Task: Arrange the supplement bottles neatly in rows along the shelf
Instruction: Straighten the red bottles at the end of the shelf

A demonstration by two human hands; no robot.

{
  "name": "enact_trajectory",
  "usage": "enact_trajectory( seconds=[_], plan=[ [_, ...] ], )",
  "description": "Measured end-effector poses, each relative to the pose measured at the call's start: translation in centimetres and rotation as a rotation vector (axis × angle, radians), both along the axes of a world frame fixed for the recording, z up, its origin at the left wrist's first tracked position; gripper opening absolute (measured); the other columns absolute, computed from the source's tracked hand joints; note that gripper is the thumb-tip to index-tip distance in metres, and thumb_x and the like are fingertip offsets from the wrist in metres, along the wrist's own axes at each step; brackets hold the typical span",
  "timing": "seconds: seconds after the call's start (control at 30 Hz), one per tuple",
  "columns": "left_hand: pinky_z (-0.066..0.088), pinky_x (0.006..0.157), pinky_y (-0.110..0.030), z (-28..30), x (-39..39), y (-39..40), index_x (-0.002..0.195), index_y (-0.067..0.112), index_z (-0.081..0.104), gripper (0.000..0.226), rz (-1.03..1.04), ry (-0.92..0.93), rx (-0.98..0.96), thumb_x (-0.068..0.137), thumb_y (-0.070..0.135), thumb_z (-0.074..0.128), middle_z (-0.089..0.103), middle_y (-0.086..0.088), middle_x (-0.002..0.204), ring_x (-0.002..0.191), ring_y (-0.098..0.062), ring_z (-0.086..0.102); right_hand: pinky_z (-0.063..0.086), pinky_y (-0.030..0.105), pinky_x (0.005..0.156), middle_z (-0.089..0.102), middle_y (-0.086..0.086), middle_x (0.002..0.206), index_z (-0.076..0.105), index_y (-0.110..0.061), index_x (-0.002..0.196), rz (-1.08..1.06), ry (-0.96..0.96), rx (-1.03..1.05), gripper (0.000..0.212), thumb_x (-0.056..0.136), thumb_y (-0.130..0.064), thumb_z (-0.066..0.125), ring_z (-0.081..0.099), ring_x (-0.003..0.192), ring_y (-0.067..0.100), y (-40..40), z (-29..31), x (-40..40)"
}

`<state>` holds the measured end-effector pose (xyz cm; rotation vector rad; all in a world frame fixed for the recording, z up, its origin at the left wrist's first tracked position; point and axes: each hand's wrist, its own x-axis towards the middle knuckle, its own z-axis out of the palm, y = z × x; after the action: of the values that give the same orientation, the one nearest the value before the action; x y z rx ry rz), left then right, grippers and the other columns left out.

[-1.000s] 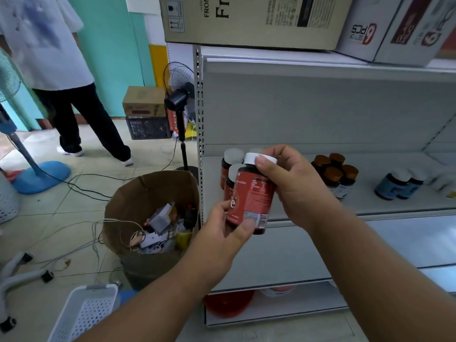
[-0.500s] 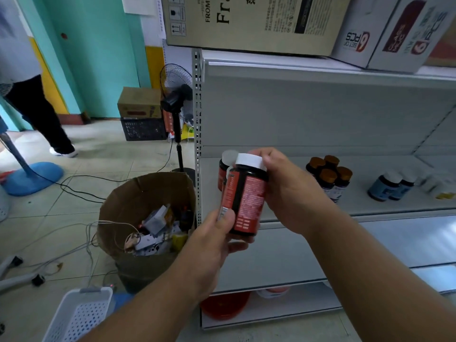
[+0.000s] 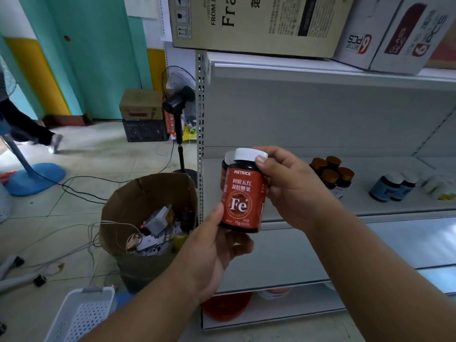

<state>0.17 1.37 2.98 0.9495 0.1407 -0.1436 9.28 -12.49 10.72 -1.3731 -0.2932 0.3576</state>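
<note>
Both hands hold a red Fe bottle before the shelf; another red bottle apparently stands behind.

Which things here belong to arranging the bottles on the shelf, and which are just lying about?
Belong to the job:
red Fe bottle, held by left hand and right hand
amber-capped bottles
blue-labelled bottles
shelf

Lying about:
paper bag of scraps
standing fan
white basket
cardboard boxes

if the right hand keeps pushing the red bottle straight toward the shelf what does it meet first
Probably the other red bottle standing just behind the held red bottle at the shelf's left end, though depth is unclear; the right hand itself follows.
</note>
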Motion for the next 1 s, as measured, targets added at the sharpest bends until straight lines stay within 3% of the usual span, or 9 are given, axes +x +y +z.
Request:
enact_trajectory(
  seconds=[0.13,0.23,0.37,0.43,0.53,0.67,0.77,0.87,1.0],
  plan=[
    [0.054,0.082,-0.04,-0.4,0.2,0.2,0.129,0.015,0.055,0.083,0.015,-0.043,0.147,0.061,0.059,0.072,0.071,-0.015,0.102,0.083,-0.025,0.066,0.055,0.036,0.084,0.07,0.013,0.109,0.061,-0.01,0.115,-0.093,-0.005,-0.112,0.058,0.068,-0.041,0.075,0.068,0.097,0.025,0.8,0.0,-0.3],
    [0.055,0.079,-0.04,-0.4,0.2,0.3,0.128,0.007,0.057,0.084,-0.064,0.025,-0.064,0.061,0.057,0.071,0.069,-0.022,0.095,0.076,-0.026,0.066,0.052,0.045,0.095,0.069,0.017,0.111,0.063,-0.009,0.119,-0.007,0.002,-0.168,0.054,0.08,-0.046,0.07,0.066,0.105,0.033,0.8,0.0,-0.3],
    [0.055,0.078,-0.044,-0.8,0.5,0.2,0.125,0.006,0.062,0.086,-0.102,0.074,-0.157,0.06,0.06,0.071,0.068,-0.018,0.097,0.076,-0.026,0.065,0.052,0.04,0.095,0.069,0.016,0.114,0.062,-0.012,0.123,0.012,-0.026,-0.158,0.037,0.09,-0.029,0.063,0.065,0.108,0.03,0.5,0.1,-0.4],
    [0.054,0.082,-0.043,-0.8,0.8,0.3,0.127,0.015,0.06,0.089,-0.043,0.036,0.03,0.057,0.068,0.075,0.072,-0.012,0.102,0.086,-0.025,0.068,0.054,0.036,0.089,0.07,0.01,0.109,0.061,-0.013,0.122,-0.047,-0.086,-0.172,0.038,0.087,-0.027,0.066,0.068,0.101,0.022,0.5,0.3,-0.6],
    [0.052,0.095,-0.041,-0.3,1.6,1.5,0.121,0.039,0.058,0.08,-0.026,-0.163,0.494,0.053,0.074,0.08,0.073,0.005,0.112,0.105,-0.014,0.068,0.055,0.03,0.084,0.071,-0.001,0.108,0.058,-0.019,0.125,-0.083,-0.238,-0.196,0.056,0.073,-0.035,0.075,0.068,0.099,0.011,0.6,0.6,-1.1],
    [0.055,0.091,-0.035,1.4,4.3,2.9,0.119,0.036,0.061,0.051,0.11,-0.413,1.01,0.074,0.036,0.085,0.068,0.014,0.111,0.105,-0.006,0.064,0.048,0.027,0.098,0.065,-0.009,0.12,0.052,-0.02,0.13,-0.011,-0.549,-0.3,0.064,0.074,-0.011,0.081,0.059,0.116,0.007,0.4,0.6,-2.1],
    [0.053,0.077,-0.033,3.7,6.6,3.8,0.103,0.026,0.065,0.029,0.23,-0.767,1.107,0.079,0.022,0.08,0.069,0.01,0.095,0.091,-0.013,0.066,0.042,0.019,0.101,0.057,-0.003,0.136,0.052,-0.016,0.131,-0.016,-0.805,-0.344,0.064,0.075,-0.004,0.081,0.047,0.133,0.011,0.6,0.2,-2.9],
    [0.051,0.084,-0.05,4.5,8.6,4.6,0.113,0.02,0.065,0.032,0.277,-0.832,1.144,0.084,0.03,0.073,0.069,0.002,0.105,0.1,-0.027,0.065,0.04,0.018,0.104,0.054,0.007,0.139,0.052,-0.003,0.127,-0.069,-0.96,-0.301,0.057,0.076,0.0,0.078,0.039,0.139,0.017,0.9,0.0,-3.3],
    [0.052,0.09,-0.045,4.0,8.2,4.6,0.127,0.025,0.06,0.051,0.214,-0.801,1.233,0.081,0.035,0.079,0.067,0.008,0.116,0.11,-0.024,0.063,0.043,0.024,0.103,0.058,0.003,0.134,0.053,-0.007,0.127,-0.103,-0.943,-0.33,0.06,0.075,-0.004,0.081,0.05,0.131,0.015,0.4,0.5,-3.5]
  ],
)
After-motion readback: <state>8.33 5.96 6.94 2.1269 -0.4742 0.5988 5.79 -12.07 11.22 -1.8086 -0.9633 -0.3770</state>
